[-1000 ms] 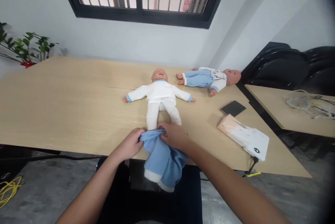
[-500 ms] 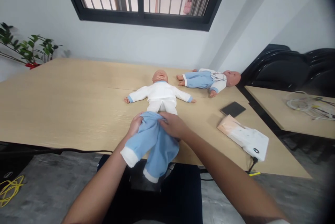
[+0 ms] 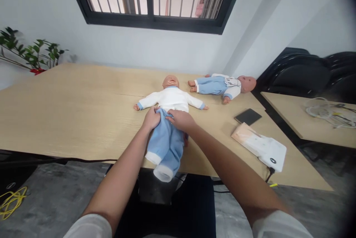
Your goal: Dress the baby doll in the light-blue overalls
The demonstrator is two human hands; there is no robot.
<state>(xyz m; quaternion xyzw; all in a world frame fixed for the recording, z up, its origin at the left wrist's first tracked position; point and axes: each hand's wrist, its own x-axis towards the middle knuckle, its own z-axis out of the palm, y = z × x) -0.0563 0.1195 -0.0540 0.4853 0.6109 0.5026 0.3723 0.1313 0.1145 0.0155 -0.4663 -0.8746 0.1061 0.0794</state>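
Observation:
A pair of light blue baby pants with white cuffs is stretched between my hands at the waistband. My left hand pinches its left side, and my right hand grips the waist on the right. Beneath and beyond lies a baby doll on its back, arms spread, in a white top with blue cuffs. The pants cover most of its legs; a bit of one foot shows by my right wrist. The cuffs hang over the table's near edge.
On the wooden table a second doll in blue pants lies at the back right. Nearer are a dark flat phone-like device and a white device with a cable. A plant stands at the far left; black chairs are stacked right.
Both hands have moved the pants forward, away from me, up against the doll's lower body. The pant legs now hang straighter and closer together. The dolls lie as before.

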